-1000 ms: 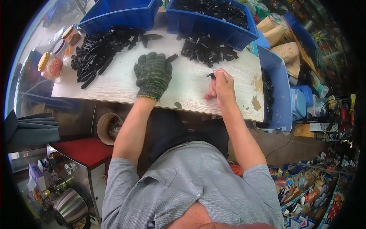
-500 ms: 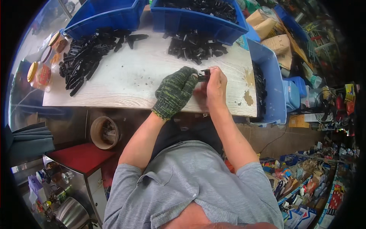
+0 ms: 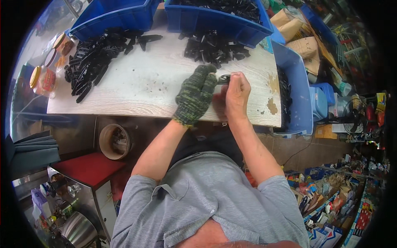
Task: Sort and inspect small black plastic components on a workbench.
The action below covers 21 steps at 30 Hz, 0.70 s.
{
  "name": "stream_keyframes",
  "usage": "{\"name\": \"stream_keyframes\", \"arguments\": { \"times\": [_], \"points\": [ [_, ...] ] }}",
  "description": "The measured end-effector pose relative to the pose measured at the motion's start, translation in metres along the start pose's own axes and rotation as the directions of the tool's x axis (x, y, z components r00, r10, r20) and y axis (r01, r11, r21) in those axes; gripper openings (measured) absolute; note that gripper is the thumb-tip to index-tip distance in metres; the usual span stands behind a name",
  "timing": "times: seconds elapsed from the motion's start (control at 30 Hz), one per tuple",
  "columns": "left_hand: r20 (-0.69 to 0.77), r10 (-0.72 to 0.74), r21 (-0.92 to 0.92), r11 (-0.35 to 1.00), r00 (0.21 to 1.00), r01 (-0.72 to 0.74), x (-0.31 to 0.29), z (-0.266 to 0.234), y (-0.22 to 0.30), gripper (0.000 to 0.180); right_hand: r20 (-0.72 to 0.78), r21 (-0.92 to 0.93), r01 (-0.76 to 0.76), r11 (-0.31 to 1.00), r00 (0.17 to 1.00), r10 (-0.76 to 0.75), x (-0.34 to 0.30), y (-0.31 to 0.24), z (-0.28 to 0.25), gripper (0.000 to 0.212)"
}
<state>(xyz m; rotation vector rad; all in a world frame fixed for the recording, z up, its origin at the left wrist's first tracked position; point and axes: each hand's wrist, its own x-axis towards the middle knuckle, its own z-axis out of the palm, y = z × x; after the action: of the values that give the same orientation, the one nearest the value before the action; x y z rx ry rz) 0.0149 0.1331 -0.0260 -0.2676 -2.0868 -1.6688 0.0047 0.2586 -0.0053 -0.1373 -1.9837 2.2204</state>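
Note:
My left hand (image 3: 194, 95), in a dark green knitted glove, is closed with its fingertips on a small black plastic piece (image 3: 223, 79). My bare right hand (image 3: 238, 93) grips the other end of that piece, thumb and fingers pinched together. Both hands are over the right part of the pale wooden table (image 3: 136, 99), near its front edge. The fingers cover much of the piece, so its full shape is hidden. Just beyond my hands lies a heap of short black plastic pieces (image 3: 213, 48). A second heap of longer black plastic pieces (image 3: 93, 60) spreads over the table's left side.
Two blue bins (image 3: 219, 21) (image 3: 111, 20) stand along the far edge; the right one holds black pieces. A light blue tub (image 3: 300, 95) adjoins the table's right side. Jars with yellow lids (image 3: 36, 77) are at the left edge. Below is a round bucket (image 3: 103, 142).
My gloved left hand has shifted a little right and away from me, its fingers turning more upright. My right hand has closed further over the piece, with less of it showing.

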Motion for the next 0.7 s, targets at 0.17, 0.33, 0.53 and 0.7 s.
{"name": "stream_keyframes", "arguments": {
  "times": [0.17, 0.33, 0.53, 0.7],
  "points": [
    [0.005, -0.250, -0.058, 0.967, 0.968, 0.250, -0.007, 0.026, 0.027, 0.025, 0.045, -0.146, 0.196, 0.970, 0.980, -0.192, 0.002, 0.000, -0.012, 0.026],
    [0.059, -0.195, -0.028, 0.980, 0.979, 0.197, -0.006, 0.014, 0.025, 0.026, 0.016, -0.098, 0.156, 0.983, 0.988, -0.155, -0.003, -0.005, -0.007, 0.026],
    [0.005, -0.077, 0.040, 0.996, 0.997, 0.077, -0.010, -0.003, 0.003, 0.024, -0.005, 0.076, -0.085, 0.993, 0.996, 0.086, -0.012, -0.019, 0.005, 0.027],
    [0.034, -0.199, -0.083, 0.976, 0.979, 0.202, -0.001, -0.007, 0.005, 0.023, 0.006, 0.067, 0.012, 0.998, 1.000, -0.013, -0.005, -0.005, -0.002, 0.027]
  ]
}}
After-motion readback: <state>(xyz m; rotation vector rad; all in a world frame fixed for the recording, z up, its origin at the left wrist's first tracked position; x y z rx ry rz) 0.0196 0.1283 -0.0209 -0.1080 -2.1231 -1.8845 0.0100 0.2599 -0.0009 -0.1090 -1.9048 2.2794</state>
